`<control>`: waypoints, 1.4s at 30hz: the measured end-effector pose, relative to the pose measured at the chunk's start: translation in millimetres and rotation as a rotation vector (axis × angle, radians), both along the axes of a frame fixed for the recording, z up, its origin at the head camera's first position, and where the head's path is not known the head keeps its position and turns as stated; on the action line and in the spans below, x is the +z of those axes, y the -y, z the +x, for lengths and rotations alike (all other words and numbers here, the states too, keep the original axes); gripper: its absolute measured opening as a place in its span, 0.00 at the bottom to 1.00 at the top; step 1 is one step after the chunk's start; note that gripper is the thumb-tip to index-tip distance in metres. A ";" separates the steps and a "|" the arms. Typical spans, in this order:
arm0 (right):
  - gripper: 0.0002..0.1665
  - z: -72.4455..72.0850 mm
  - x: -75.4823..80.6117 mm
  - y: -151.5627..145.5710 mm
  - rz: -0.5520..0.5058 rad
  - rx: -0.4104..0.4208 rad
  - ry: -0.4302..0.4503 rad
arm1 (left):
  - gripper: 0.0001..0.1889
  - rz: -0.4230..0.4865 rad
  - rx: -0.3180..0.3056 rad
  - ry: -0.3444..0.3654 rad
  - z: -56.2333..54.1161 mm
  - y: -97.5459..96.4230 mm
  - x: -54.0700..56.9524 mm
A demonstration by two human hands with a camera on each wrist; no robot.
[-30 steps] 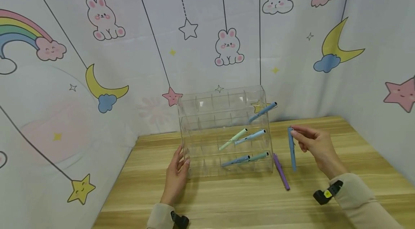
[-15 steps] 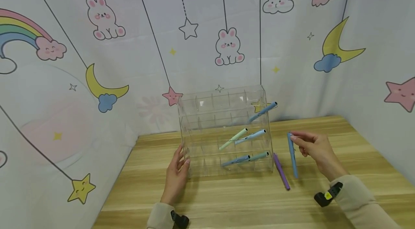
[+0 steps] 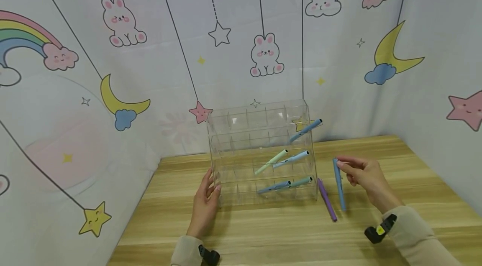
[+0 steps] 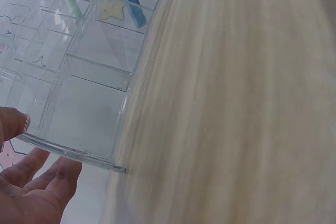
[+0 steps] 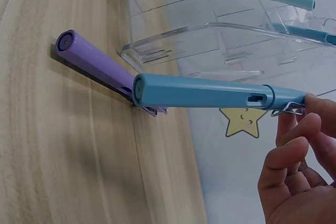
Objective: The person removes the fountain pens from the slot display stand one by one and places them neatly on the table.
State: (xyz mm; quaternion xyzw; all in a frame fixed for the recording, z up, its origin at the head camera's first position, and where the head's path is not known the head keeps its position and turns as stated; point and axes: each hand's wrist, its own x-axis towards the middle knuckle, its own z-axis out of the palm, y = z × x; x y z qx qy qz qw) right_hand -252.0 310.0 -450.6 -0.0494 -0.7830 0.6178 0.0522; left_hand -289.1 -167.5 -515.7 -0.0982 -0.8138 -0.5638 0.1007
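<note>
My right hand (image 3: pixel 367 178) pinches a blue pen (image 3: pixel 339 184) by its clip end between thumb and fingers. The pen hangs nearly upright, its lower end close to the table; whether it touches is hard to tell. Left of it a purple pen (image 3: pixel 326 200) lies on the wood; the right wrist view also shows this purple pen (image 5: pixel 97 61). A clear tiered pen rack (image 3: pixel 241 193) stands to the left, holding several blue and green pens slanted in its compartments. My left hand (image 3: pixel 206 205) holds the rack's left side panel, thumb (image 4: pixel 13 123) on one face and fingers on the other.
A wood-grain table (image 3: pixel 271 236) carries everything. Behind it and along both sides hangs a white cloth (image 3: pixel 169 69) printed with rabbits, moons, stars and rainbows. The rack's right end stands close to the purple pen.
My right hand has lowered the blue pen a little toward the table. The left hand, the rack and the purple pen stay in place.
</note>
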 end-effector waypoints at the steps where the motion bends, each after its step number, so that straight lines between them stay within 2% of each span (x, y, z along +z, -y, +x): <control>1: 0.26 -0.8 -1.2 0.1 0.002 -0.001 0.006 | 0.34 -0.003 0.000 0.000 0.3 0.1 0.0; 13: 0.26 -4.2 -8.8 1.8 -0.016 -0.002 0.034 | 0.34 0.001 0.001 0.007 1.6 1.0 -1.0; 29: 0.19 -2.2 -14.9 2.2 -0.035 -0.006 0.095 | 0.35 -0.011 0.005 -0.005 0.2 -0.9 1.1; 35: 0.23 -2.2 -17.3 0.6 -0.028 0.000 0.126 | 0.35 -0.005 -0.004 -0.006 0.9 -1.0 1.8; 42: 0.28 -3.3 -21.5 -0.2 0.000 0.007 0.108 | 0.35 0.009 -0.005 -0.004 0.8 -1.0 1.5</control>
